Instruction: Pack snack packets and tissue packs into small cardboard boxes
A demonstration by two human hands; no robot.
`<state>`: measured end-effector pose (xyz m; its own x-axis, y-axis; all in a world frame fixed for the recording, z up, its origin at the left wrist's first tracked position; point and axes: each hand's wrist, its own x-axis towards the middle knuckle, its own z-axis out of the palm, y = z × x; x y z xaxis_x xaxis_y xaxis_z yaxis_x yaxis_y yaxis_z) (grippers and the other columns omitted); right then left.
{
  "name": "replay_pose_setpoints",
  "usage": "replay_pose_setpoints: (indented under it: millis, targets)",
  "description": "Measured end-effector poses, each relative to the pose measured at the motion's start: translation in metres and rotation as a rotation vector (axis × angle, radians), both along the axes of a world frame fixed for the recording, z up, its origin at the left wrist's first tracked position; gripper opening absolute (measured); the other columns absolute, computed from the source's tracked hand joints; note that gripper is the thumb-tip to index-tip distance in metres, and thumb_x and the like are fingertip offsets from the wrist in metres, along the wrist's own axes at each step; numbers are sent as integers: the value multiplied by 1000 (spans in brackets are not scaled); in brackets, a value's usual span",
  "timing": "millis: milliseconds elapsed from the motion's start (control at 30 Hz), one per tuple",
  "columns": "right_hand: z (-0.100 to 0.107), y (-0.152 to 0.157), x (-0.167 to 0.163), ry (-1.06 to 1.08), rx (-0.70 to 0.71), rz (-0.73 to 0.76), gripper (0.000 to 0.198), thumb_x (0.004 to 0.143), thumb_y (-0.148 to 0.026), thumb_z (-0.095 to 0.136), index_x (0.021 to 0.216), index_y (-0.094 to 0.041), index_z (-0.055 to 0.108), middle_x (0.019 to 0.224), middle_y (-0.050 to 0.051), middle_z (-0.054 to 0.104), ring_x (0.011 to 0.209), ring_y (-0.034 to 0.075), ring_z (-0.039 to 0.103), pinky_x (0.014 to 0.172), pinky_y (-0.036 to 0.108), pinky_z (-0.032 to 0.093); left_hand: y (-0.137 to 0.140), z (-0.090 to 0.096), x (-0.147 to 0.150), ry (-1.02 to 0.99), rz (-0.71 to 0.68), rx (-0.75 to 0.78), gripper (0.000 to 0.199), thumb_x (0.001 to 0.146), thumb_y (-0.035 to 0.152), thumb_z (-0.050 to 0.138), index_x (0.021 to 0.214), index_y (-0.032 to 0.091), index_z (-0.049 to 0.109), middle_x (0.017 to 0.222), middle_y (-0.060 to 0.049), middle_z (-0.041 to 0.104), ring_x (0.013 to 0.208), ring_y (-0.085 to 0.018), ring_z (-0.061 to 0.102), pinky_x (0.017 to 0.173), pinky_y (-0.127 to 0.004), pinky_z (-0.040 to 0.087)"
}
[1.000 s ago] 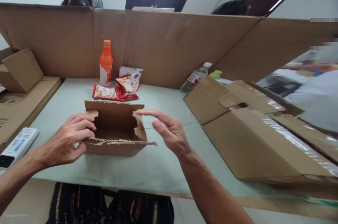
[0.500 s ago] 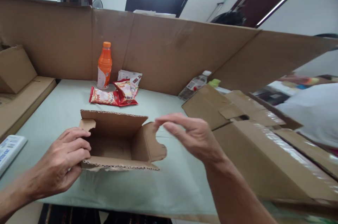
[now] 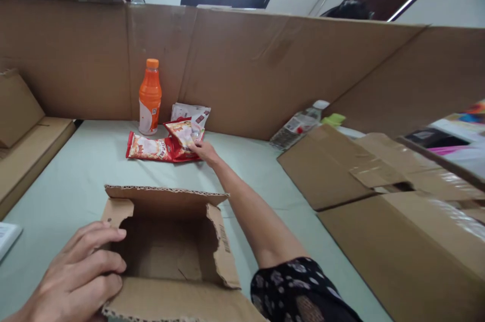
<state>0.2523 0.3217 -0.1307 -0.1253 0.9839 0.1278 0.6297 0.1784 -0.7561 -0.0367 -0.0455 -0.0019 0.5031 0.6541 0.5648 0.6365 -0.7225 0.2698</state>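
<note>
An open cardboard box [image 3: 182,297] stands close in front of me, its torn flaps spread and its visible inside bare. My left hand [image 3: 81,271] grips the box's left wall, fingers hooked over the edge. Past the box, my right hand [image 3: 205,152] is closed on the right edge of a red and white snack packet [image 3: 181,132]. A second red snack packet [image 3: 147,147] lies flat to its left. Just behind them are white sachets [image 3: 199,111] leaning on the cardboard wall. An orange drink bottle [image 3: 150,104] stands upright behind the packets.
A tall cardboard wall [image 3: 242,59] closes off the table's back. On the right, a clear bottle [image 3: 299,126] lies tilted behind large cardboard boxes [image 3: 394,246]. More cardboard boxes [image 3: 34,155] sit at the left, with a white object [image 3: 8,237] at the left edge.
My right hand has gone from the box's right flap forward to the snack packet and taken hold of its edge. The box appears lower in view, still held by my left hand.
</note>
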Motion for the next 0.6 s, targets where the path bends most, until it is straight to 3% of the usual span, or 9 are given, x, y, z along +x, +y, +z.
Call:
replay_pose_setpoints:
  millis: [167, 300, 400, 500, 600]
  targets:
    - [-10, -8, 18, -87, -101, 33, 41, 100, -41, 69, 133, -17, 65, 135, 10, 65, 114, 27, 67, 94, 46, 60, -1, -2, 3, -22, 21, 2, 40, 71, 1, 44, 100, 24, 59, 95, -5, 73, 135, -27, 56, 113, -48, 46]
    - [8, -46, 74, -165, -122, 43, 33, 98, -40, 70, 120, -15, 70, 119, 9, 71, 100, 23, 70, 85, 40, 61, -1, -3, 0, -60, 9, -8, 36, 76, 1, 47, 100, 24, 61, 96, -5, 74, 126, -28, 62, 111, -49, 49]
    - [28, -81, 114, -217, -50, -4, 26, 92, -34, 68, 105, -13, 76, 106, 11, 77, 90, 23, 69, 84, 38, 58, 1, -5, -5, -69, -19, -27, 36, 78, 0, 51, 101, 25, 63, 99, -4, 76, 126, -28, 63, 111, -48, 50]
    - [37, -114, 121, -255, 66, -62, 38, 93, -30, 59, 124, -14, 73, 132, 16, 72, 112, 27, 68, 101, 44, 52, 3, -7, -9, -68, -32, -22, 35, 78, 1, 54, 100, 26, 64, 101, -3, 76, 128, -27, 61, 109, -46, 51]
    - [27, -140, 93, -284, 119, -41, 38, 95, -25, 55, 129, -18, 72, 146, 15, 66, 134, 28, 59, 114, 48, 44, 3, -9, -12, -62, -30, -26, 34, 79, 2, 56, 101, 26, 65, 101, -4, 75, 130, -28, 59, 109, -46, 51]
